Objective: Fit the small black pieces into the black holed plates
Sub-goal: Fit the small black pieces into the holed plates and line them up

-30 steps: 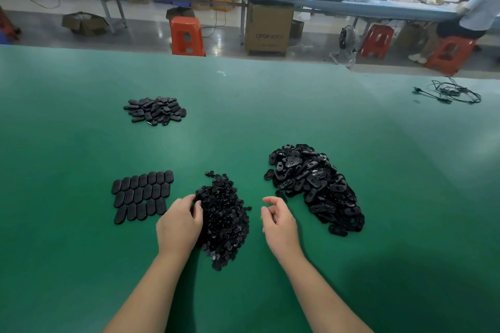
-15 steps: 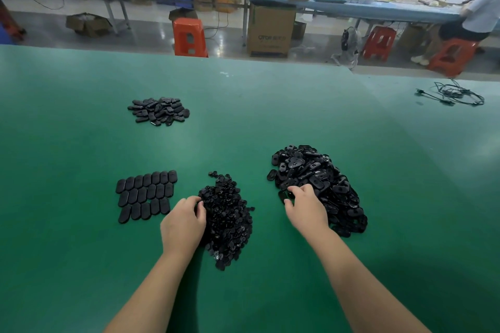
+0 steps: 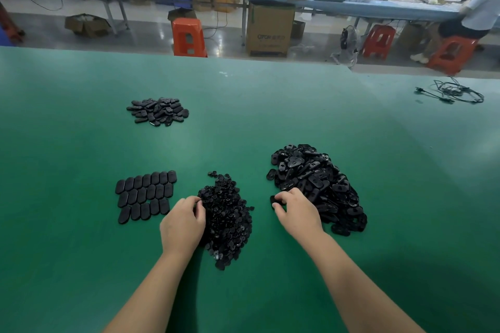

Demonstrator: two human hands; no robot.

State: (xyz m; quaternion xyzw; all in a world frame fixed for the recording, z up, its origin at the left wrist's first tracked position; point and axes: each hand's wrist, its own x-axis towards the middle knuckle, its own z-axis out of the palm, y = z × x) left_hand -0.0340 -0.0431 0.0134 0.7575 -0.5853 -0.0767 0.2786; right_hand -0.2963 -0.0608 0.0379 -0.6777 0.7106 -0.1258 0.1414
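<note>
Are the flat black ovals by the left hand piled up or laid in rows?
Laid in rows: the ovals lie flat, side by side.

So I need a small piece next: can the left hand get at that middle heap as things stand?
Probably yes: the left hand already lies against the heap of small black pieces, fingertips curled at its left edge, nothing between.
</note>
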